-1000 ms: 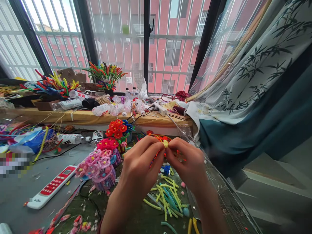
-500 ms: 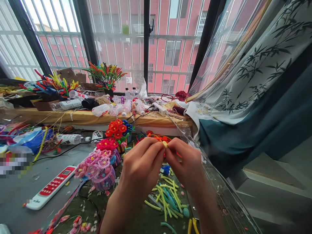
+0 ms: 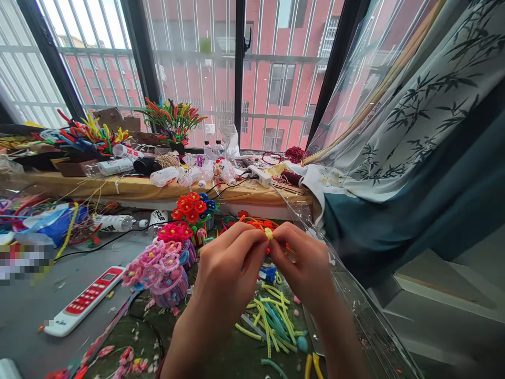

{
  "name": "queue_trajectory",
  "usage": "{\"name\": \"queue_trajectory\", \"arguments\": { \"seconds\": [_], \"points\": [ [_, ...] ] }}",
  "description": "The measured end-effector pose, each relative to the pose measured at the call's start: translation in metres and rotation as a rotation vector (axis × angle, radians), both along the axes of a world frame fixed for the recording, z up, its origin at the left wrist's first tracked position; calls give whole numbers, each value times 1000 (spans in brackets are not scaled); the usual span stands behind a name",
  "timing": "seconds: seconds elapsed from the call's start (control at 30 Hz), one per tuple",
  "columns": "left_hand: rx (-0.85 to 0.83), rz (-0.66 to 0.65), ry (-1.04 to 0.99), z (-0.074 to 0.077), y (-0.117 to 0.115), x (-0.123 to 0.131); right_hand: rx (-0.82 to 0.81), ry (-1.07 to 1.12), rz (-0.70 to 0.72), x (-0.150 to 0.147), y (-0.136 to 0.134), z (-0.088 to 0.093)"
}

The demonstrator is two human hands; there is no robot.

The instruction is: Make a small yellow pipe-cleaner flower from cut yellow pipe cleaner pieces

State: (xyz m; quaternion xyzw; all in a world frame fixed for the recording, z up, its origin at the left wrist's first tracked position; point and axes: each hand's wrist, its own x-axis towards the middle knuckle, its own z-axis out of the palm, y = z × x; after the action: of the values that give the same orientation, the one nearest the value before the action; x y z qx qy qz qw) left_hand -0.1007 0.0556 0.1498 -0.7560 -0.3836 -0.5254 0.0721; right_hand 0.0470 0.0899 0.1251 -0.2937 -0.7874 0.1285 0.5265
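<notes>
My left hand and my right hand meet above the table, fingertips pinched together on a small yellow pipe-cleaner piece. Both hands are closed around it, and most of the piece is hidden by the fingers. Below the hands lies a loose heap of yellow-green and teal pipe-cleaner bits. To the left of my left hand stand small tubs of pink flowers and red flowers made of pipe cleaner.
A red-and-white remote lies on the grey table at left. Yellow-handled pliers lie at the bottom. Bottles, a power strip and colourful pipe-cleaner bunches crowd the window sill. A curtain hangs at right.
My hands stay pinched on the yellow piece; the fingers shift only slightly. The view has tilted a little.
</notes>
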Motion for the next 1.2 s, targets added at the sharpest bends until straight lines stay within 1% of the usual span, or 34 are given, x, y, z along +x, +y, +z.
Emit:
{"name": "queue_trajectory", "arguments": {
  "seconds": [0.17,0.33,0.6,0.7,0.9,1.03,1.2],
  "points": [
    [-55,-71,-42,1,1,-4,-23,-31,37,2,0,2],
    [-164,-114,-91,2,1,-8,-58,-42,64,5,1,1],
    [-210,-116,-114,0,1,-11,-74,-91,87,5,1,1],
    [-293,-147,-164,2,0,-12,-61,-75,96,6,2,1],
    [-491,-256,-287,7,0,-13,-88,-79,151,9,4,1],
    [-492,-262,-300,6,1,-12,-109,-94,176,9,4,2],
    [-439,-194,-267,3,2,-11,-112,-106,181,8,3,2]
  ]
}}
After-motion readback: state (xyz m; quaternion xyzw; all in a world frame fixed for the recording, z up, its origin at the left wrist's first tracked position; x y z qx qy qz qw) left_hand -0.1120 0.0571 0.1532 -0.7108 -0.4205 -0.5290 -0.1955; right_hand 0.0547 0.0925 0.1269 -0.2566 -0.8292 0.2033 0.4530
